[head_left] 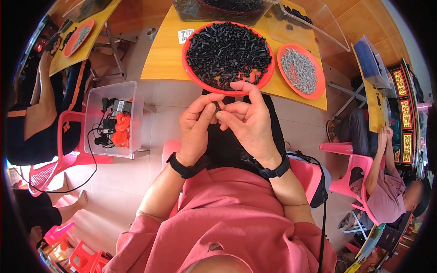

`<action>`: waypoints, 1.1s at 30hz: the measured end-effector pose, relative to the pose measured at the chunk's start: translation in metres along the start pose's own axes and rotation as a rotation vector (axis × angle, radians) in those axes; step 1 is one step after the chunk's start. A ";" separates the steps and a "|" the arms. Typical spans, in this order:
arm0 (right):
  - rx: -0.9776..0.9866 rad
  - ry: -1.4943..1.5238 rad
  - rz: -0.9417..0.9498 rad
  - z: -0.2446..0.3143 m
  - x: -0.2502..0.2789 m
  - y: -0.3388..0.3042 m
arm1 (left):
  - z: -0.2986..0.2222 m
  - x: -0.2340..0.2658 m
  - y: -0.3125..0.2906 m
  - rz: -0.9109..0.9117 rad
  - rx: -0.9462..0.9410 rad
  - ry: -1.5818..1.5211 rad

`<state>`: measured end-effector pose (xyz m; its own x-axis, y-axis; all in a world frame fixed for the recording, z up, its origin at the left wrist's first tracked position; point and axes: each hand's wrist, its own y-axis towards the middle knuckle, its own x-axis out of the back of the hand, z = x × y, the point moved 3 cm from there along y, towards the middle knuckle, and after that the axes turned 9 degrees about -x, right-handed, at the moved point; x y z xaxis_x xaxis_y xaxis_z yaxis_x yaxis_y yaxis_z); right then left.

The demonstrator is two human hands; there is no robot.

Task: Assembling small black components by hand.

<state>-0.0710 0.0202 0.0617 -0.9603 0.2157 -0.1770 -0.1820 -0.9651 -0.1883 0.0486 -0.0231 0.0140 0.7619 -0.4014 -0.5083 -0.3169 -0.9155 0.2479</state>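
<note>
My left hand (196,122) and my right hand (248,122) meet in front of my lap, just off the near edge of the yellow table (160,59). Between the thumbs and forefingers of both hands sits a small black part (217,106), mostly covered by the fingertips. Both hands are closed in a pinch on it. Right beyond them, a round red tray (185,63) carries a heap of short black tubular pieces (230,50). To its right, an orange-red plate (318,91) holds many small silvery metal pieces (298,69), possibly screws.
Clear plastic bins (314,22) with black parts stand at the table's back. On the left, a clear box (93,123) holds cables and orange-red bags, beside a pink chair (68,136). Co-workers sit at tables left and right; a person (387,186) uses a pink chair (353,177).
</note>
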 end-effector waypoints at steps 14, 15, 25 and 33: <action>0.233 -0.364 -0.131 0.004 -0.003 -0.005 | 0.006 0.000 -0.001 -0.057 0.043 -0.075; 0.233 -0.364 -0.132 0.001 -0.004 -0.006 | 0.006 -0.001 -0.001 -0.059 0.032 -0.064; 0.284 -0.403 -0.137 -0.004 -0.002 -0.003 | 0.009 0.000 -0.004 -0.089 0.098 -0.147; 0.581 -1.024 0.024 0.018 0.016 0.003 | 0.016 -0.004 -0.002 -0.112 0.330 -0.279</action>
<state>-0.0903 0.0182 0.0754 -0.6383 0.2322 0.7340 0.0235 -0.9471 0.3200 0.0372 -0.0199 0.0024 0.6345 -0.2503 -0.7313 -0.4392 -0.8953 -0.0746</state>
